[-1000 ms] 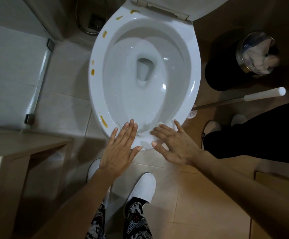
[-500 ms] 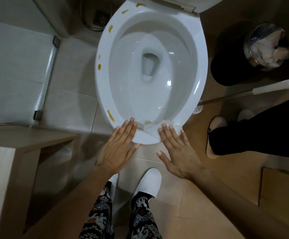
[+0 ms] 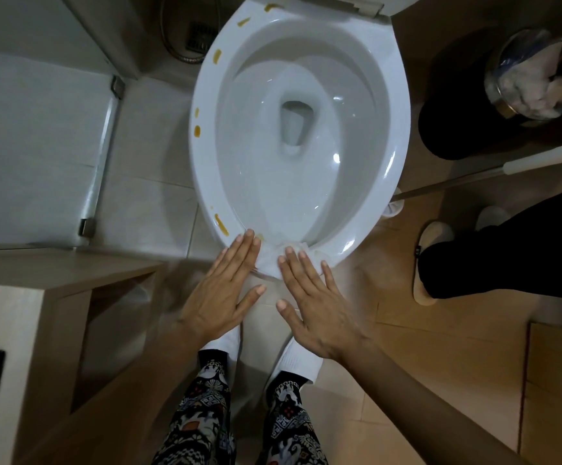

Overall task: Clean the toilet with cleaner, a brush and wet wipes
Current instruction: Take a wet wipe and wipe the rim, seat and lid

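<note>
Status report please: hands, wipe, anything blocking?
Left hand, right hand open, flat. Wet wipe on toilet rim front, under fingertips. Yellow stains remain. Nothing blocking.

Bowl (image 3: 306, 182) open above; brush handle (image 3: 494, 169) and bin (image 3: 534, 75) crowd right; cabinet (image 3: 48, 290) left.

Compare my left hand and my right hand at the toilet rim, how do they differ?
The left hand has its fingertips on the bare toilet rim; the right hand has its fingertips on the white wipe. The left hand angles up-right, the right hand up-left. Both are flat, fingers straight, gripping nothing.
</note>
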`<state>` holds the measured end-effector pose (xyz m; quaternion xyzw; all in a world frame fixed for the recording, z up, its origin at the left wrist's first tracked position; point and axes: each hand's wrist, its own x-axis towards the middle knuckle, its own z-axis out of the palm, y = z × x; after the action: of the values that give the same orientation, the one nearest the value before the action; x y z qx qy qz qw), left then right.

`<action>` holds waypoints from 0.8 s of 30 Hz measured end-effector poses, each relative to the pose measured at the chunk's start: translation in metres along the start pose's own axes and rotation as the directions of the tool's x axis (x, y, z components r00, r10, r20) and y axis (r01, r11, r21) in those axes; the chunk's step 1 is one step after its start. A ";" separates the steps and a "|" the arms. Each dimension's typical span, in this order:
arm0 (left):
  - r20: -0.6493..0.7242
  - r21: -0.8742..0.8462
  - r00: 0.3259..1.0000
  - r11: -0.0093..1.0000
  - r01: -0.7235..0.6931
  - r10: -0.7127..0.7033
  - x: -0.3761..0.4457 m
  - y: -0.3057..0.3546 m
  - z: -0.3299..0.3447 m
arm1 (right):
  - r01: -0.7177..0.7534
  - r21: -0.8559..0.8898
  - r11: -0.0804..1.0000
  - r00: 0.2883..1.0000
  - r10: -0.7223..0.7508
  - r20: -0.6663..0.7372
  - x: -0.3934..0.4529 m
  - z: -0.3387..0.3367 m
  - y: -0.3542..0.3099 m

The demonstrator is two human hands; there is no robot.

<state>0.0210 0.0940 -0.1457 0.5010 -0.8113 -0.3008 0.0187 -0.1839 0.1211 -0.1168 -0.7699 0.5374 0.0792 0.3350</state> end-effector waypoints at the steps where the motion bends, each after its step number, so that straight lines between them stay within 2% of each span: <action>1: -0.003 -0.018 1.000 1.000 0.005 -0.005 0.000 0.001 0.000 | 0.005 0.021 1.000 1.000 -0.004 -0.017 0.000 0.000 0.001; 3: -0.004 -0.033 1.000 0.999 0.016 -0.016 0.001 0.003 0.000 | -0.009 0.064 0.998 0.997 0.014 -0.080 0.001 0.000 0.004; 6: -0.033 0.022 0.999 1.000 0.011 -0.010 0.003 0.011 0.000 | -0.129 0.126 0.984 0.977 0.147 -0.153 0.008 -0.003 0.018; 9: -0.052 0.103 0.999 0.995 0.004 0.001 0.007 0.023 0.001 | -0.264 0.160 0.951 0.929 0.295 -0.222 0.019 -0.010 0.039; 16: -0.040 0.222 0.989 0.966 -0.132 0.144 0.031 0.058 0.015 | -0.441 0.194 0.876 0.793 0.482 -0.373 0.062 -0.040 0.081; 21: -0.038 0.261 0.999 0.965 0.032 -0.023 0.042 0.084 0.028 | -0.505 0.228 0.832 0.700 0.550 -0.456 0.090 -0.050 0.089; 24: -0.020 0.264 0.995 0.960 0.095 -0.093 0.035 0.089 0.036 | -0.534 0.212 0.819 0.669 0.562 -0.486 0.102 -0.056 0.096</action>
<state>-0.0800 0.1100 -0.1400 0.5380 -0.8194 -0.1886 -0.0596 -0.2404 -0.0108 -0.1642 -0.5550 0.8157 -0.0523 0.1545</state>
